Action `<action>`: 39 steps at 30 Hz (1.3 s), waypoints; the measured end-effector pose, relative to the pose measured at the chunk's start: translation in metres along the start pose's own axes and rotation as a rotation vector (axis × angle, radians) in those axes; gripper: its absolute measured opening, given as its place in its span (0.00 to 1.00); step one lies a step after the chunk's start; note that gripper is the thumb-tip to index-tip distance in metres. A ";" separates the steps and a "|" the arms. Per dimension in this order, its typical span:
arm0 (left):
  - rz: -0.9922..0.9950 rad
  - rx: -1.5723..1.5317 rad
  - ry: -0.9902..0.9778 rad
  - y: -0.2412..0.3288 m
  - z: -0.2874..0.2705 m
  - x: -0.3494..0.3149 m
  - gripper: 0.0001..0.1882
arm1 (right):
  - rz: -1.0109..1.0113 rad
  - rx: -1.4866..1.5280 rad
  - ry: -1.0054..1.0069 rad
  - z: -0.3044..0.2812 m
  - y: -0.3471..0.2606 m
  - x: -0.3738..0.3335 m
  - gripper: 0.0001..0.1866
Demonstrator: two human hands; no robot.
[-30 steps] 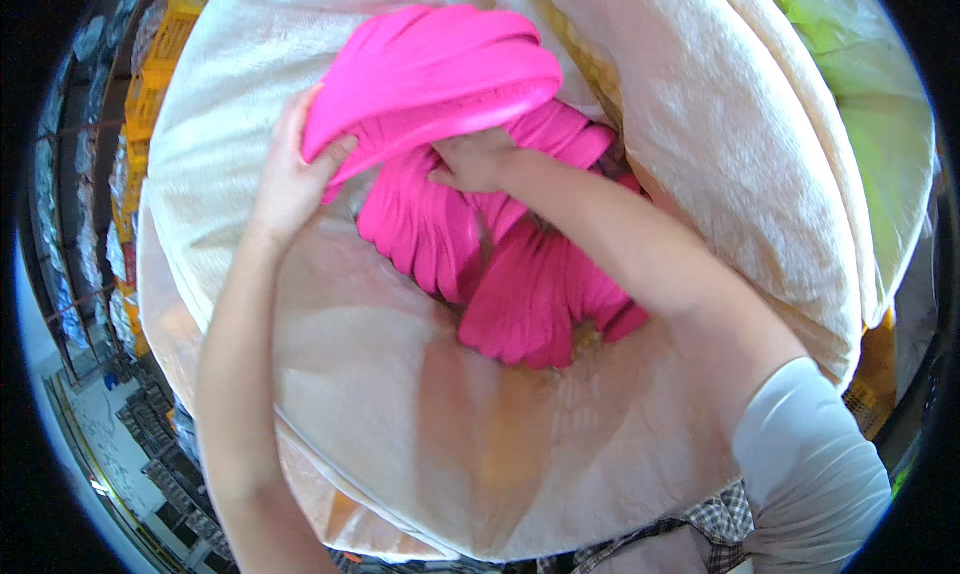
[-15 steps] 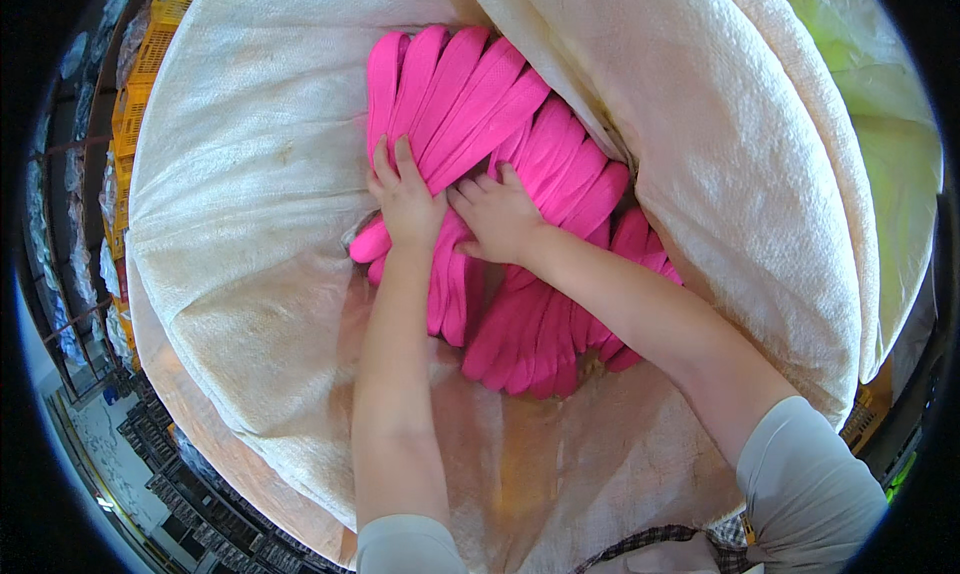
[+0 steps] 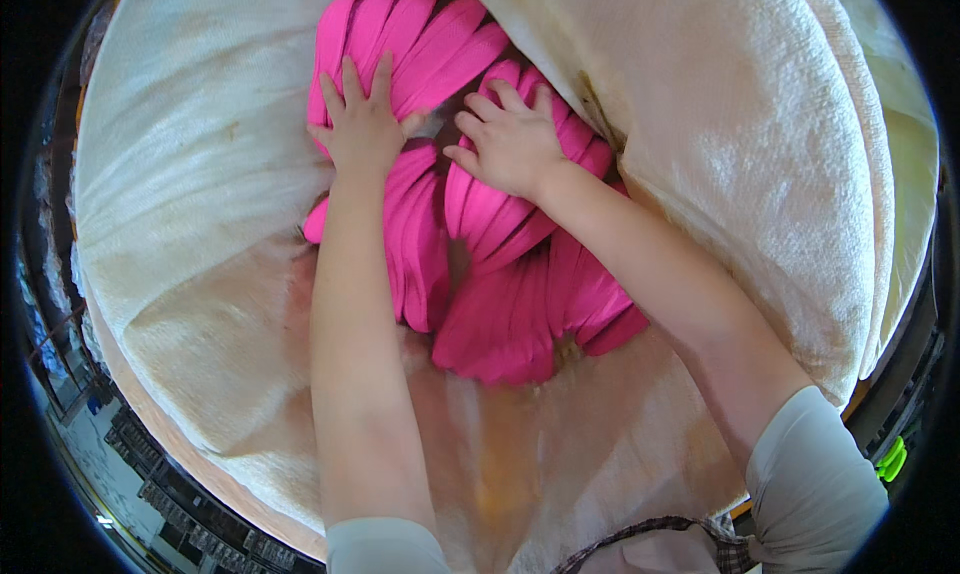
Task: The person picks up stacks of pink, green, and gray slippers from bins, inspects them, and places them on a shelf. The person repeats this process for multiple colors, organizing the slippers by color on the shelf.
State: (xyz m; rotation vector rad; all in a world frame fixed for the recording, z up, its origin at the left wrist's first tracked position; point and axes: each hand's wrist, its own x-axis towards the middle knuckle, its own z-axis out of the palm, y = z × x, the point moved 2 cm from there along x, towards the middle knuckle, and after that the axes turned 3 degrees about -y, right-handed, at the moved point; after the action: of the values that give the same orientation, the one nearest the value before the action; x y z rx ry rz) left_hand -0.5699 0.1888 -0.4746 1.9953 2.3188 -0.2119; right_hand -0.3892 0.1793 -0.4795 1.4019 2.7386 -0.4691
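Several bundles of bright pink, flat, tape-like strips lie inside a large whitish woven sack (image 3: pixel 190 204). My left hand (image 3: pixel 362 129) rests on the upper bundle (image 3: pixel 445 59), its fingers spread over the strips. On the middle bundle (image 3: pixel 490 219) lies my right hand (image 3: pixel 512 146), fingers apart and slightly bent, holding nothing that I can see. A smaller bundle (image 3: pixel 415 249) sits beside my left forearm. Nearest me is a darker pink bundle (image 3: pixel 505 329), partly under the middle one. What lies beneath the bundles is hidden.
The sack's thick folded flap (image 3: pixel 750 144) stands along the right, with a pale yellowish sheet (image 3: pixel 910 224) beyond it. Dark racks (image 3: pixel 190 514) show past the sack at lower left. A bright green object (image 3: pixel 892 459) is at the right edge.
Both hands have moved farther from me, and their fingers are more spread. The upper bundle is pushed away and to the left, now curving apart from the smaller bundle. The view has shifted somewhat.
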 end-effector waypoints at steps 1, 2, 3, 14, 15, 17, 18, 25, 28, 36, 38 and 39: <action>-0.019 0.015 -0.007 0.002 -0.001 0.001 0.47 | 0.004 0.010 0.052 0.000 -0.002 -0.006 0.24; -0.030 0.052 -0.046 0.008 0.000 0.000 0.46 | 0.038 0.009 0.006 0.003 -0.002 -0.009 0.24; -0.035 0.065 -0.105 0.015 0.003 0.000 0.45 | 0.049 0.051 0.022 0.005 -0.003 -0.009 0.25; 0.082 -0.297 0.367 0.029 0.004 -0.123 0.32 | 0.357 0.411 -0.292 -0.060 -0.005 -0.030 0.27; 0.050 -0.234 0.360 0.040 0.010 -0.153 0.30 | 0.258 0.436 -0.336 -0.079 -0.014 -0.041 0.23; 0.081 -0.311 0.207 0.055 0.023 -0.208 0.29 | 0.023 0.418 -0.361 -0.119 -0.029 -0.067 0.16; 0.064 -0.328 0.099 0.060 0.031 -0.230 0.29 | -0.068 0.420 -0.415 -0.138 -0.039 -0.082 0.15; -0.279 -0.396 0.023 0.014 0.045 -0.283 0.22 | -0.695 0.411 0.217 -0.233 -0.064 -0.259 0.12; -0.295 -0.367 0.135 0.006 0.040 -0.257 0.26 | -0.638 0.633 0.158 -0.228 -0.032 -0.311 0.11; -0.374 -0.225 0.002 -0.044 0.062 -0.185 0.33 | -0.429 0.419 0.221 -0.190 -0.004 -0.349 0.12; -0.309 -0.511 -0.087 -0.072 0.069 -0.181 0.34 | -0.381 0.388 0.241 -0.184 -0.009 -0.349 0.10; -0.250 -0.489 -0.091 -0.081 0.075 -0.182 0.34 | -0.362 0.377 0.282 -0.182 -0.010 -0.348 0.10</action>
State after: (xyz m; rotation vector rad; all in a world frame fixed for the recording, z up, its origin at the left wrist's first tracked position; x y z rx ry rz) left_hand -0.6249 -0.0119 -0.5173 1.4386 2.2746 0.2278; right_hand -0.1704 -0.0496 -0.2468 1.0923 3.2884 -0.9096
